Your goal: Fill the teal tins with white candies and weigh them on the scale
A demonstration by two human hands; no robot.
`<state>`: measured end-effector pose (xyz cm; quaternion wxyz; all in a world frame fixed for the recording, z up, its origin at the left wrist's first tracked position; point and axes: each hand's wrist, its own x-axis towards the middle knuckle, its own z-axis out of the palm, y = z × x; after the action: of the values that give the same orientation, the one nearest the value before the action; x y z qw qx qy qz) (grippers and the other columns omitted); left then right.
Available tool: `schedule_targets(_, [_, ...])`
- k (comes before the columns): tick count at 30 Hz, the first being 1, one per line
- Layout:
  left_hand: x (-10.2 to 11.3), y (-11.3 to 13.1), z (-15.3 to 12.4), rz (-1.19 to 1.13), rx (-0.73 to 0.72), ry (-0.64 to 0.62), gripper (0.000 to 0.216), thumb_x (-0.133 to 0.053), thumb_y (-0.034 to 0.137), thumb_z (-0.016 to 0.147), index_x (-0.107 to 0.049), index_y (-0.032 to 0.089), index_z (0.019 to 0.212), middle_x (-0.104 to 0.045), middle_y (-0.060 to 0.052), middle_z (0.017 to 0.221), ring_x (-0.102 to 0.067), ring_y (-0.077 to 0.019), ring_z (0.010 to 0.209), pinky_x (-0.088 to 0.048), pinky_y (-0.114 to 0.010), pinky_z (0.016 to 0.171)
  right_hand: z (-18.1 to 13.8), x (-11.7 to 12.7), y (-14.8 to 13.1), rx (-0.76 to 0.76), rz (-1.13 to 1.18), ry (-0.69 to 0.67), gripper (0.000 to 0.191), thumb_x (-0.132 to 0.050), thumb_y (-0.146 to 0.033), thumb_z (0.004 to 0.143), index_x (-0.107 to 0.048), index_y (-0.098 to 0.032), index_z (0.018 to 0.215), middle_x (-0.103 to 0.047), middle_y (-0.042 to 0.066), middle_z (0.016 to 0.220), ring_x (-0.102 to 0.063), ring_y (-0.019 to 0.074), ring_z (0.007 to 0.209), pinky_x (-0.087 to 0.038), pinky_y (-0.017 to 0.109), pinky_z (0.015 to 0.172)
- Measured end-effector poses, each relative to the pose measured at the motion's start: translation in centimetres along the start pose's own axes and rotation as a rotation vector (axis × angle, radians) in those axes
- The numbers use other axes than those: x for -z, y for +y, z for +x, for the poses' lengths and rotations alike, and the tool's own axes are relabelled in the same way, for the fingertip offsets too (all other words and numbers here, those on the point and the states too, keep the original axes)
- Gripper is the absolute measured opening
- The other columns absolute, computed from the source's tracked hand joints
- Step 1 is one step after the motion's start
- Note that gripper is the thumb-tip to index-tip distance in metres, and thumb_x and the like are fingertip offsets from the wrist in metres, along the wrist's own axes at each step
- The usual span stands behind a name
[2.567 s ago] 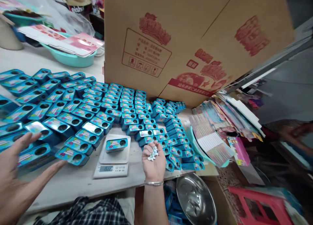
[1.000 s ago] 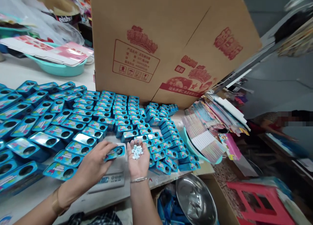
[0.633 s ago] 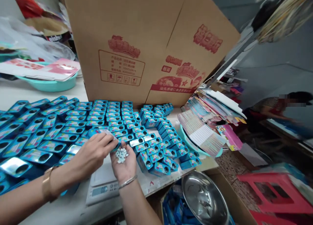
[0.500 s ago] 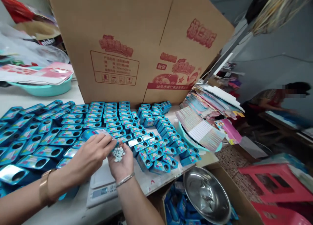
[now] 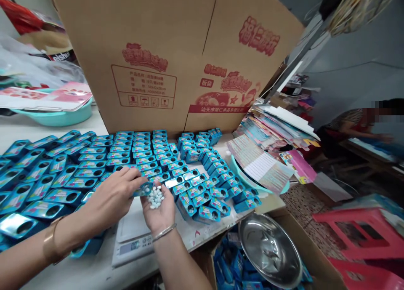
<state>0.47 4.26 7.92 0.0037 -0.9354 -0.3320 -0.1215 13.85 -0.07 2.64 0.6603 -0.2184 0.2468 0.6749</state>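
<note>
My left hand [image 5: 116, 193], with a gold band at its wrist, is closed on a small blue box [image 5: 143, 189] tipped toward my other palm. Much of that box is hidden by my fingers. Palm up, my right hand [image 5: 159, 214] is cupped around a small heap of pale blue candies [image 5: 155, 197]. Below both hands sits a flat white digital scale [image 5: 132, 227] with a lit display. Rows of blue boxes [image 5: 118, 154], each with a round hole on top, cover the table around my hands.
A large cardboard carton [image 5: 151, 20] stands behind the rows. At lower right, a steel bowl [image 5: 268, 248] rests over an open box of blue packs. Stacked printed cards [image 5: 280, 126] and red stools [image 5: 362, 231] are at the right, with a person [image 5: 353, 126] seated beyond.
My left hand has turned, so the blue box now points its end at the candies in my right palm. Both hands have shifted slightly, and the view has moved a little.
</note>
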Motion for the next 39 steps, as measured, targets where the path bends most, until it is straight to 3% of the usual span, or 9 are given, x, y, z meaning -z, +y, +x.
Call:
schedule_targets(5, [-2.9,0.3,-3.2,-0.231,0.244,0.003,0.033,-0.058,0.026,0.08,-0.065,0.026,0.112,-0.066,-0.005,0.107,-0.062,-0.0247,0.097,-0.047,-0.036,0.083,-0.8,1.0,-2.6,0.061,-0.077,0.051,0.022,-0.046,-0.025,0.095,-0.06,-0.018,0.08,-0.067,-0.001,0.068,-0.065,0.0121,0.063,-0.057,0.03,0.066])
schedule_targets(9, [-6.4,1.2,-4.9,-0.328,0.346,-0.033,0.031,-0.056,0.021,0.079,-0.063,0.024,0.109,-0.067,-0.004,0.105,-0.064,-0.0238,0.095,-0.048,-0.037,0.084,-1.0,1.8,-3.8,0.105,-0.079,-0.011,0.021,-0.045,-0.027,0.096,-0.058,-0.019,0.081,-0.062,-0.003,0.066,-0.056,0.0078,0.054,-0.05,0.022,0.056])
schedule_targets(12, [-7.7,1.6,-5.5,-0.351,0.366,-0.046,0.033,-0.057,0.021,0.08,-0.061,0.023,0.113,-0.067,-0.006,0.11,-0.065,-0.0254,0.099,-0.05,-0.041,0.087,-1.1,2.2,-4.3,0.083,-0.096,-0.068,0.024,-0.041,-0.029,0.097,-0.056,-0.019,0.081,-0.057,-0.003,0.066,-0.049,0.0058,0.05,-0.044,0.017,0.05])
schedule_targets(14, [-7.2,1.5,-6.0,-0.369,0.346,0.01,0.05,-0.062,0.028,0.081,-0.053,0.023,0.13,-0.062,-0.009,0.127,-0.06,-0.029,0.115,-0.049,-0.045,0.096,-1.2,2.4,-4.5,0.068,-0.119,-0.116,0.023,-0.041,-0.029,0.097,-0.054,-0.019,0.08,-0.054,-0.004,0.065,-0.046,0.0053,0.048,-0.038,0.015,0.046])
schedule_targets(17, [-4.7,0.8,-7.1,-0.408,0.357,0.189,0.081,-0.067,0.045,0.082,-0.029,0.025,0.15,-0.044,-0.012,0.151,-0.044,-0.0319,0.138,-0.04,-0.051,0.112,-1.4,2.5,-4.7,0.063,-0.15,-0.184,0.019,-0.045,-0.028,0.095,-0.051,-0.019,0.079,-0.05,-0.006,0.064,-0.042,0.0052,0.047,-0.032,0.015,0.042])
schedule_targets(21, [-1.3,-0.3,-9.7,-0.485,0.534,0.369,0.078,-0.061,0.061,0.084,-0.031,0.033,0.149,-0.048,-0.006,0.148,-0.048,-0.0302,0.135,-0.041,-0.054,0.113,-1.4,2.4,-4.7,0.08,-0.197,-0.23,0.017,-0.045,-0.028,0.094,-0.049,-0.02,0.08,-0.048,-0.006,0.064,-0.039,0.0051,0.046,-0.026,0.015,0.039])
schedule_targets(25, [-0.7,-0.5,-12.2,-0.573,0.654,0.346,0.069,-0.06,0.063,0.083,-0.039,0.038,0.144,-0.055,-0.002,0.141,-0.055,-0.0297,0.128,-0.046,-0.055,0.11,-1.3,1.9,-4.5,0.098,-0.243,-0.276,0.018,-0.046,-0.029,0.095,-0.047,-0.02,0.079,-0.046,-0.007,0.064,-0.038,0.005,0.045,-0.023,0.015,0.038])
schedule_targets(31, [-1.6,0.1,-13.8,-0.655,0.732,0.318,0.06,-0.059,0.06,0.085,-0.048,0.034,0.138,-0.063,-0.001,0.133,-0.063,-0.029,0.118,-0.054,-0.049,0.102,-1.4,1.1,-4.0,0.129,-0.309,-0.284,0.017,-0.05,-0.028,0.093,-0.047,-0.02,0.077,-0.042,-0.007,0.063,-0.035,0.005,0.045,-0.024,0.015,0.038])
schedule_targets(39, [-3.4,0.8,-12.8,-0.729,0.635,0.276,0.06,-0.062,0.057,0.086,-0.048,0.033,0.138,-0.061,-0.005,0.137,-0.06,-0.028,0.123,-0.052,-0.047,0.103,-1.1,0.4,-3.0,0.157,-0.352,-0.27,0.019,-0.048,-0.029,0.093,-0.047,-0.02,0.077,-0.041,-0.008,0.063,-0.033,0.0049,0.045,-0.022,0.015,0.038])
